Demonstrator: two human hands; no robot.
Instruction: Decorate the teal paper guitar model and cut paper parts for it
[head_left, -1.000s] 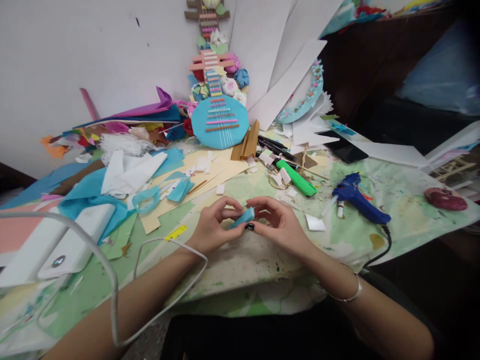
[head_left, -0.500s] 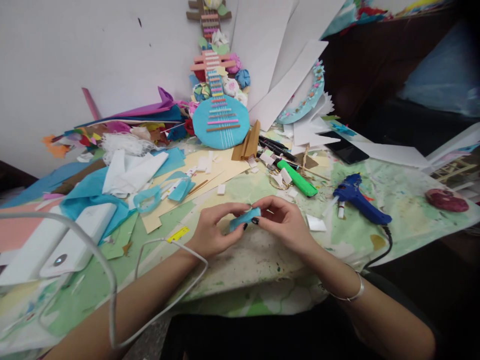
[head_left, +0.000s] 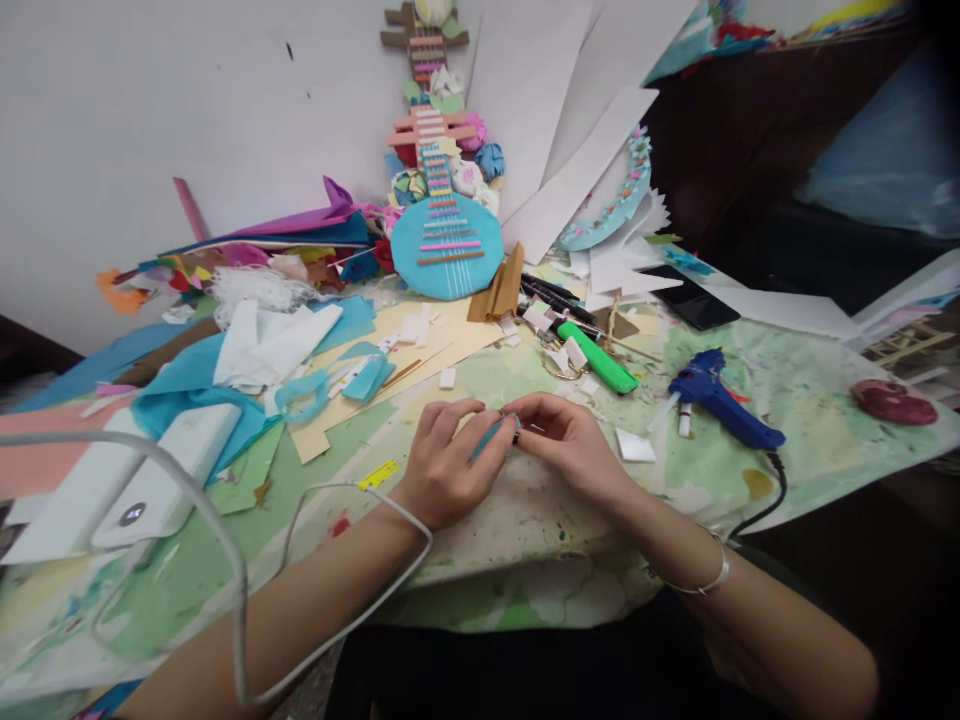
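Note:
Between my hands, just above the table's near part, is a small strip of blue paper, mostly covered by my fingers. My left hand is turned back-up over it, fingers bent and closed around its left part. My right hand pinches the strip's right end between thumb and fingers. The two hands meet at the fingertips. Just beyond them lies a small white foam square, and a folded white piece is to the right of my right hand.
A blue glue gun with its cord lies right, near a green utility knife and a phone. A blue paper lute leans on the wall. A white cable loops over my left forearm from near a power bank.
My left hand has rolled over so its back faces up, and its fingers now cover most of the blue strip. My right hand keeps its pinch.

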